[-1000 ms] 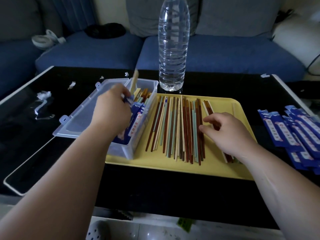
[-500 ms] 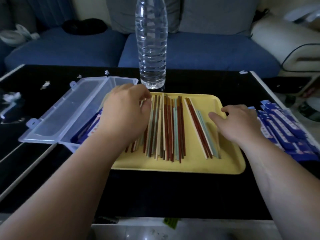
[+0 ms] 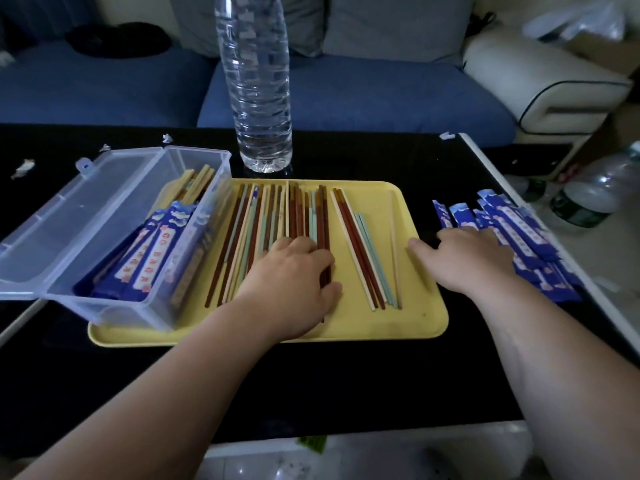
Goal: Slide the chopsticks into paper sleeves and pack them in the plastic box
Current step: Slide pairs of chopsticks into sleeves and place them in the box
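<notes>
Sofa: you face a blue sofa [image 3: 346, 98] running along the far side of the table.
Cushions: grey cushions [image 3: 391, 26] stand against its back.
Table: black glossy table [image 3: 346, 375] with a white edge on your right.
Right side: cream padded seat [image 3: 540, 81] with dark piping, just beside the sofa's right end.
Floor: pale floor [image 3: 616, 244] to your right of the table.
Light: dim and bluish, brightest at your upper right.

Box [image 3: 121, 313] on tray [image 3: 419, 306] left end; chopsticks [image 3: 277, 216] right of it; sleeves [image 3: 526, 230] right of tray; bottle [image 3: 259, 98] behind.
</notes>
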